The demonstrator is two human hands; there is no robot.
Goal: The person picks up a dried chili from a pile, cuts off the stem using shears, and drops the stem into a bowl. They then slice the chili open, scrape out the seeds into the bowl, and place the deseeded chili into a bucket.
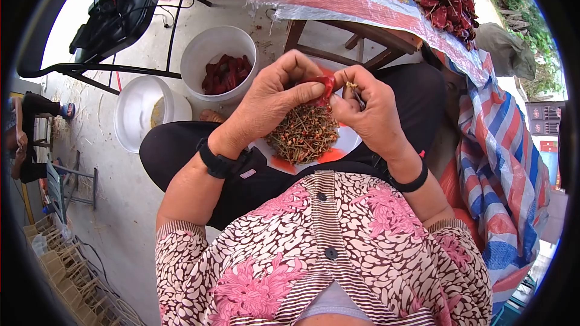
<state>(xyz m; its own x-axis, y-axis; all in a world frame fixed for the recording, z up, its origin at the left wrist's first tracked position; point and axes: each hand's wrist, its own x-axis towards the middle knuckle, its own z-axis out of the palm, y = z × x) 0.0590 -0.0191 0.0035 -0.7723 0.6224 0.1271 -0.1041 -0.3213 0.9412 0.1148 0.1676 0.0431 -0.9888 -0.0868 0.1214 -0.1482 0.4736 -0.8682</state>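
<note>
A dried red chili pepper [327, 86] is pinched between the thumb and fingers of my left hand [279, 92]. My right hand [371, 107] meets it from the other side, its fingers curled in and touching the pepper's end. A pale stem with seedy bits [352, 86] shows within the right fingers. Directly below both hands, in my lap, sits a white bowl [348, 140] with orange patches. Chili stems and seeds [302, 136] are heaped in it. My fingers partly cover the pepper and the bowl's far side.
Ahead to the left, a white bucket [192, 60] contains red chili pieces [226, 75]; another white bucket [138, 122] stands beside it. A striped plastic sheet [362, 9] drapes a wooden stand, carrying many dried chilies [438, 3]. Another person's legs [39, 111] show far left.
</note>
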